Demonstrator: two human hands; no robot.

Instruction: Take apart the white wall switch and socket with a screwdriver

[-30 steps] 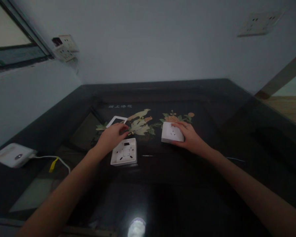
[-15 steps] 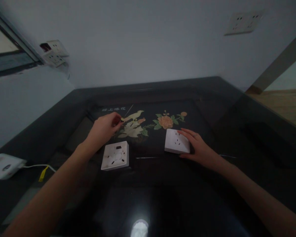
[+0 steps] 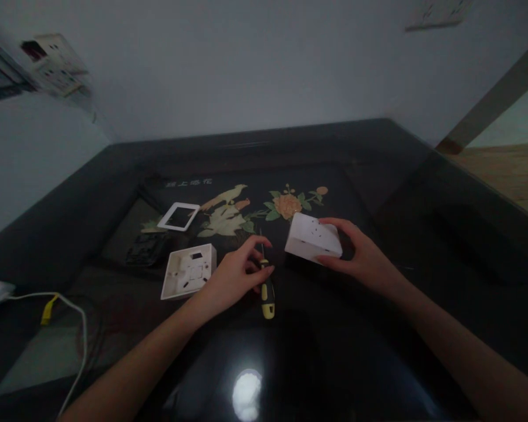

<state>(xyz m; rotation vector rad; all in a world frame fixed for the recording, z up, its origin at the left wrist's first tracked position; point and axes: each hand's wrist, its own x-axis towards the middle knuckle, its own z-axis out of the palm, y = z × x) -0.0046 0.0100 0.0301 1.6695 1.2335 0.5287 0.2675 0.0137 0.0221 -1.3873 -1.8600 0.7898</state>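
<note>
My left hand is closed around a screwdriver with a yellow and black handle. Its thumb and fingers lie at the top of the handle, and the thin shaft points away from me. On the right, my right hand grips a white wall socket by its right side, thumb at the near face and fingers at the far edge. The socket's holes face up. Just left of my left hand lies an open white back box, partly covered by that hand. Whether the screwdriver touches the table cannot be seen.
A white square frame and a dark module lie to the left on the glossy black table. A white cable with a yellow tag runs along the left. Wall sockets are at the back left.
My left hand has moved right and nearer to me, so the screwdriver now shows between the box and the socket. My right hand has tilted the socket. The view has shifted slightly.
</note>
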